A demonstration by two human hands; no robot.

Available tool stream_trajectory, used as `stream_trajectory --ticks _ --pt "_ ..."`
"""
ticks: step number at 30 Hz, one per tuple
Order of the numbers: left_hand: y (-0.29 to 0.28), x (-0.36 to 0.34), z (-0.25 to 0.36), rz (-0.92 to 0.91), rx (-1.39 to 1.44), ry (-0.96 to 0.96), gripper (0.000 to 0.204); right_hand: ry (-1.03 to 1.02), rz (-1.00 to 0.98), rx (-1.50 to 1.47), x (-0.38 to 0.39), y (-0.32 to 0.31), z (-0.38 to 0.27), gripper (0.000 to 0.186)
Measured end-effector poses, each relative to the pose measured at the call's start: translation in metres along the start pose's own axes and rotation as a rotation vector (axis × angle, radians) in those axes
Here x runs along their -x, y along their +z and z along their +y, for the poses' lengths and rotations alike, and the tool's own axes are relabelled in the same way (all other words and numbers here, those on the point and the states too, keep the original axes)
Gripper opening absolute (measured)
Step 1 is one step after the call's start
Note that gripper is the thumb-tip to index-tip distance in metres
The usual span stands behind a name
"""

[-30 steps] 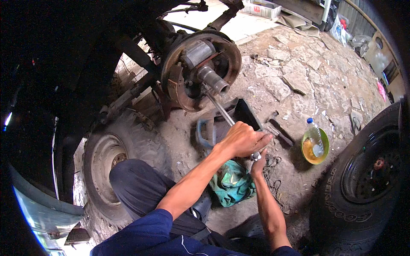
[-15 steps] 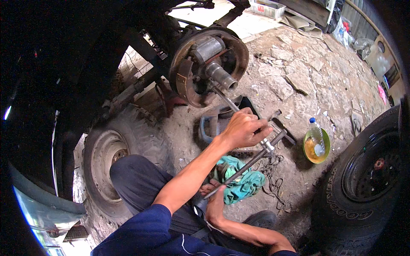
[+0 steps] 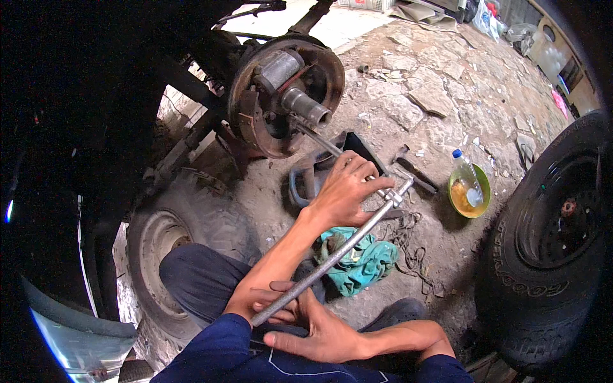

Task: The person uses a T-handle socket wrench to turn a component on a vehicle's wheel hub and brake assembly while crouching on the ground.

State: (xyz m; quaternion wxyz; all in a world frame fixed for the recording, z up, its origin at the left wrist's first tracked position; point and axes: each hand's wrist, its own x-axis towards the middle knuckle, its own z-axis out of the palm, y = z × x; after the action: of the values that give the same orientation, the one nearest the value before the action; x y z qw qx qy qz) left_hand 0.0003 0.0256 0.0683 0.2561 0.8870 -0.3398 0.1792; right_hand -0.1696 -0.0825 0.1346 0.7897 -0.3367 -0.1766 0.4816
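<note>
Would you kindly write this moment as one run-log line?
left hand: around rod | right hand: open, at bar | rod: far end at brake assembly | cloth: on ground

The right grip [image 3: 324, 327] has swung the metal bar [image 3: 332, 258] leftward, near the left forearm [image 3: 274, 255].

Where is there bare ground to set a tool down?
Best is the stony ground beyond the hammer and green bowl, though uneven. A smaller dirt strip lies between the tangled cord and the right-hand tire. It's crowded around the left hand and metal bar, with the teal cloth close by.
</note>
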Motion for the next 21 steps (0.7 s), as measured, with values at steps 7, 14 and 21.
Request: stream_trajectory --ticks 7,14,21 --pt "0.024 -0.007 0.014 0.093 -0.141 -0.130 0.051 0.005 0.150 0.706 -0.001 -0.005 -0.025 0.056" --pt "0.026 -0.007 0.013 0.069 -0.212 -0.068 0.035 -0.646 0.264 1.559 0.007 -0.020 -0.023 0.035" --pt "0.030 -0.003 0.011 0.061 -0.205 -0.072 0.033 -1.004 -0.148 1.699 -0.050 -0.002 -0.016 0.021"
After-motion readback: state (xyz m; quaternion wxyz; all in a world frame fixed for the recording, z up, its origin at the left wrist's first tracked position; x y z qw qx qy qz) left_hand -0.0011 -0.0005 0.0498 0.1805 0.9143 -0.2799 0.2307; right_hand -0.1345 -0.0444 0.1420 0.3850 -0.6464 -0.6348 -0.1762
